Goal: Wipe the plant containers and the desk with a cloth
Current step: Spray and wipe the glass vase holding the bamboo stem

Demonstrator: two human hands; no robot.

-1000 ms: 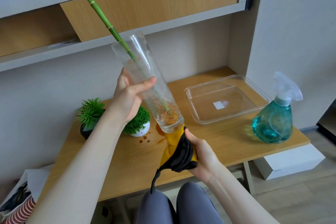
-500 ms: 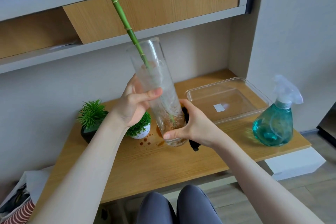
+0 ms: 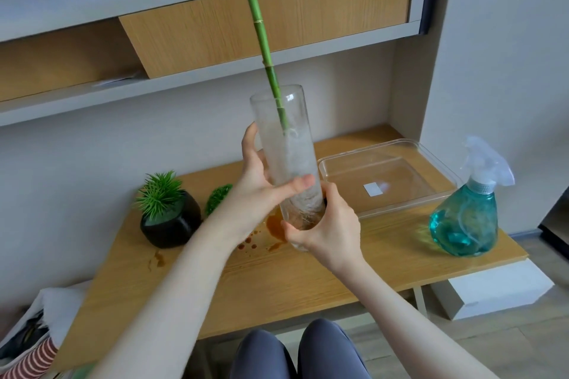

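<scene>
A tall glass vase [image 3: 286,148] with a green bamboo stalk [image 3: 257,15] is held nearly upright above the wooden desk [image 3: 277,280]. My left hand [image 3: 261,191] grips its middle, thumb across the front. My right hand [image 3: 329,231] wraps round the vase's base. Only a dark sliver of the cloth [image 3: 324,201] shows between that hand and the glass; the rest is hidden. Brown spill stains [image 3: 275,224] mark the desk under the vase. A black pot [image 3: 169,218] with a spiky plant stands at the left. A small round green plant [image 3: 218,195] peeks out behind my left arm.
A clear plastic tray [image 3: 431,194] sits at the back right, with a teal spray bottle [image 3: 465,218] near the right edge. A shelf [image 3: 215,64] runs overhead, close to the stalk. A white box [image 3: 492,289] is on the floor at the right, a bag [image 3: 24,341] at the left.
The vase has swung from tilted left to nearly upright. My right hand rose from under the base with the hanging cloth and now wraps the base, hiding most of the cloth.
</scene>
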